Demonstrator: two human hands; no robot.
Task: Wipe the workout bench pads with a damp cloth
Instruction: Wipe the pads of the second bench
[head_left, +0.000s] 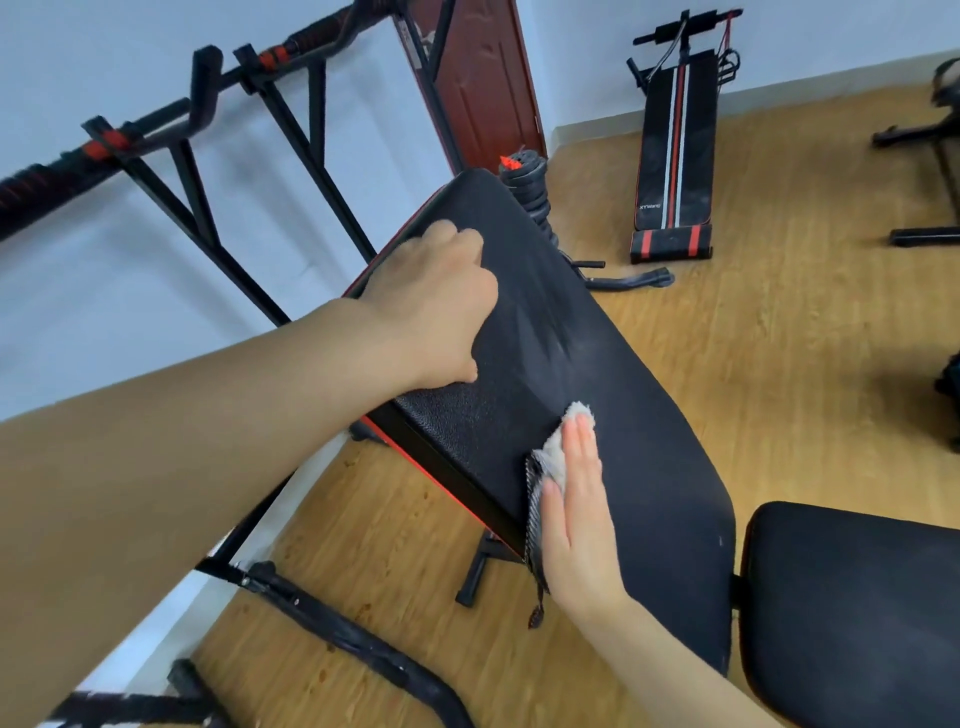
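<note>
Right grip flat, fingers straight, pressing grey cloth onto black back pad. Cloth lies under the fingers and palm, bunched past the fingertips, near the pad's left edge. Left grip curled at the same pad's upper left edge; whether it clasps the edge, cannot tell. Seat pad just beside, lower right.

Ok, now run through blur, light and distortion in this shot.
Head view: the left hand is smeared by motion blur on the back pad; the right hand, flat on the cloth, is sharper. Head view: soft, even light, a pale sheen on the pad between the hands. Head view: the whole frame sits tilted.
</note>
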